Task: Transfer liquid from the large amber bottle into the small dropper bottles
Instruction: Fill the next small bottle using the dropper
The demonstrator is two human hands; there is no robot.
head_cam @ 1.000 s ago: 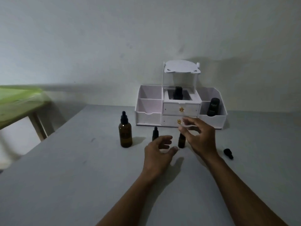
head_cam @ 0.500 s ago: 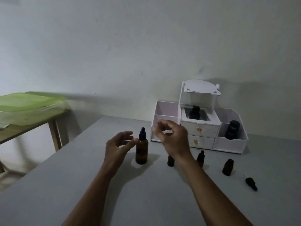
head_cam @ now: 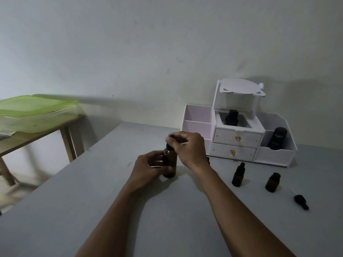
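Note:
The large amber bottle (head_cam: pixel 169 163) stands upright on the grey table (head_cam: pixel 92 201). My left hand (head_cam: pixel 148 168) grips its body from the left. My right hand (head_cam: pixel 189 147) comes from above and its fingers pinch the black dropper cap on the bottle's top. To the right stand a small capped dropper bottle (head_cam: pixel 238 175) and a small bottle with no cap (head_cam: pixel 272 182). A loose black dropper cap (head_cam: pixel 301 201) lies on the table further right. Another small bottle is mostly hidden behind my right wrist.
A white drawer organizer (head_cam: pixel 237 143) stands at the back against the wall, with a dark bottle in its middle slot (head_cam: pixel 232 117) and a black container (head_cam: pixel 277 139) in its right bin. At the left, a wooden table carries a green-lidded box (head_cam: pixel 37 112).
Both hands have closed in on the large amber bottle: the left now grips its body, the right has come down onto its cap. The view has shifted slightly left.

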